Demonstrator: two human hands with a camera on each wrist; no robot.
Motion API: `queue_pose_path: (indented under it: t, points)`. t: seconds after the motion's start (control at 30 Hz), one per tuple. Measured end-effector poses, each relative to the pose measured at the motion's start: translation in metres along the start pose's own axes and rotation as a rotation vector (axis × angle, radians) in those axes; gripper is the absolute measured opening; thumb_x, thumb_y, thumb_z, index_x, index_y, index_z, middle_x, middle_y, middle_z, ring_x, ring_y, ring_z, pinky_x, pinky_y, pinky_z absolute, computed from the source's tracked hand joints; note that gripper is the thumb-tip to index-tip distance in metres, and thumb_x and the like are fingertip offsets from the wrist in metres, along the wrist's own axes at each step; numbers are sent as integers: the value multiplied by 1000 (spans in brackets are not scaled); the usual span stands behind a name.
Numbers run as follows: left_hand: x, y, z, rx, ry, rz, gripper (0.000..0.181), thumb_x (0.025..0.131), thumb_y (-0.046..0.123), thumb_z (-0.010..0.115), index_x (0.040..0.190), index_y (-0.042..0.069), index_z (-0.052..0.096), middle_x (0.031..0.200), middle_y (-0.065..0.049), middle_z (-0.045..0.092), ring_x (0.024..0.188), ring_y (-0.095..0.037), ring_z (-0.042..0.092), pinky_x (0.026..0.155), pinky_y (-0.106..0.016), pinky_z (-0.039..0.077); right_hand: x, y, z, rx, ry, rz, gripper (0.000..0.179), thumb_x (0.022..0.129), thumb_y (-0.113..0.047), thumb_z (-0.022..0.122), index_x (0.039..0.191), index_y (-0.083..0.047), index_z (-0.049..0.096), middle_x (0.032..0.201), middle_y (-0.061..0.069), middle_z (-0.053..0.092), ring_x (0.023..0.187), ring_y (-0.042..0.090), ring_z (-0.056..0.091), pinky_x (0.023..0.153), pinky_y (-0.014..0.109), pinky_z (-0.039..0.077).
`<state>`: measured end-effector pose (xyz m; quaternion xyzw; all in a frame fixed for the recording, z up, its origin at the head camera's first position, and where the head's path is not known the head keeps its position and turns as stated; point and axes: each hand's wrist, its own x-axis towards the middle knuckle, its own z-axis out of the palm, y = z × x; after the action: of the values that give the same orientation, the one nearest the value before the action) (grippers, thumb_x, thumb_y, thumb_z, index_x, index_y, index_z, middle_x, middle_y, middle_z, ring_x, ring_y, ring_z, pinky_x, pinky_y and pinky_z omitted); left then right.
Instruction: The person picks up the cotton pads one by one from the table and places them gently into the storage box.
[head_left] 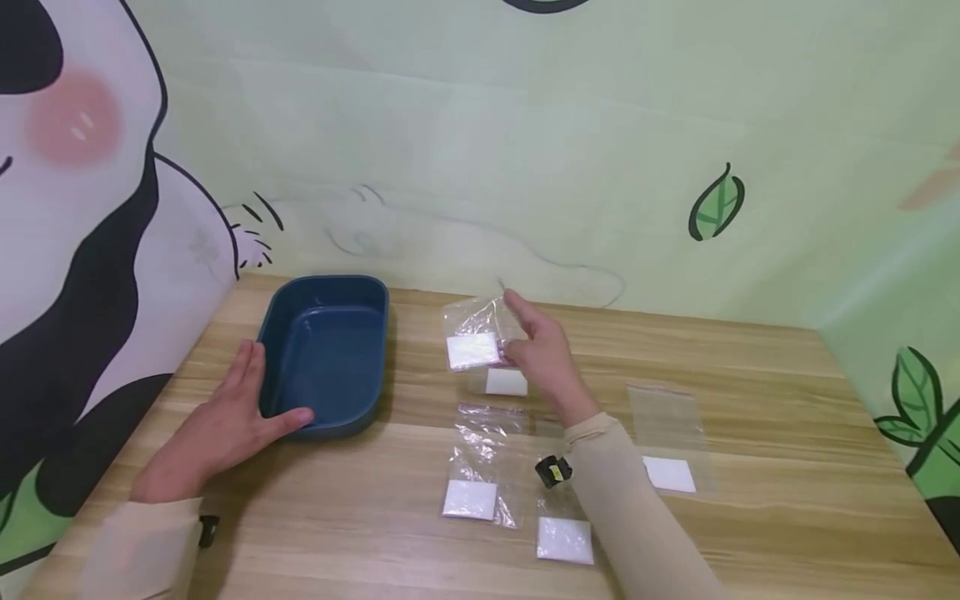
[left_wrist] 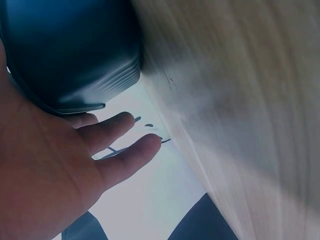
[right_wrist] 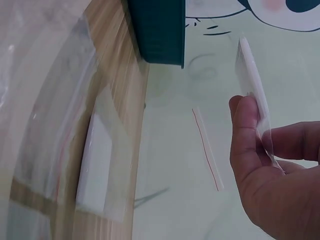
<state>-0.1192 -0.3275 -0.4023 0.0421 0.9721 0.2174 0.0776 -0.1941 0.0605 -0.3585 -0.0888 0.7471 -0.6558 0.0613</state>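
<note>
A dark blue rectangular bin [head_left: 327,357] stands on the left of the wooden table. My left hand [head_left: 227,415] rests against its near left corner, fingers extended along the outer side and thumb over the near rim. In the left wrist view, the fingers [left_wrist: 131,156] reach out loosely beneath the bin's edge. My right hand [head_left: 546,350] pinches a clear zip bag [head_left: 472,351] with a flat white packet inside. From the right wrist, this white packet [right_wrist: 252,75] appears nearly edge-on between thumb and fingers. Another bagged white packet [head_left: 506,382] lies just below the held one.
Several more clear bags with white packets lie on the table [head_left: 750,417]: one bag [head_left: 470,500] nearer the front, one [head_left: 565,540] beside my right forearm, one [head_left: 670,474] to its right. A printed backdrop [head_left: 465,150] rises behind the table's far edge.
</note>
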Motion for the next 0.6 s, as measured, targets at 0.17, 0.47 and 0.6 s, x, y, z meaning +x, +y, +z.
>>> queue_pose_path:
  t: [0.17,0.47,0.6]
  points:
    - [0,1,0,4,1,-5,124,89,69,61,155,-8,-11,161,-28,-20,144,-59,8,105,-74,22,7,-3,17,-22,-22,-37,81,81,20,52,156,-5,35,162,6,31,151,29,21,67,20,52]
    - [0,0,0,5,5,-5,125,89,70,61,155,-9,-10,162,-29,-17,144,-58,7,106,-74,22,18,-8,50,-39,-69,-84,83,79,21,51,156,-5,35,162,4,32,150,26,22,86,26,53]
    - [1,-1,0,7,7,-11,125,89,70,61,155,-8,-11,161,-30,-17,144,-58,8,105,-74,23,22,-7,66,3,-80,-122,82,79,20,51,156,-5,36,162,6,32,110,15,60,57,19,47]
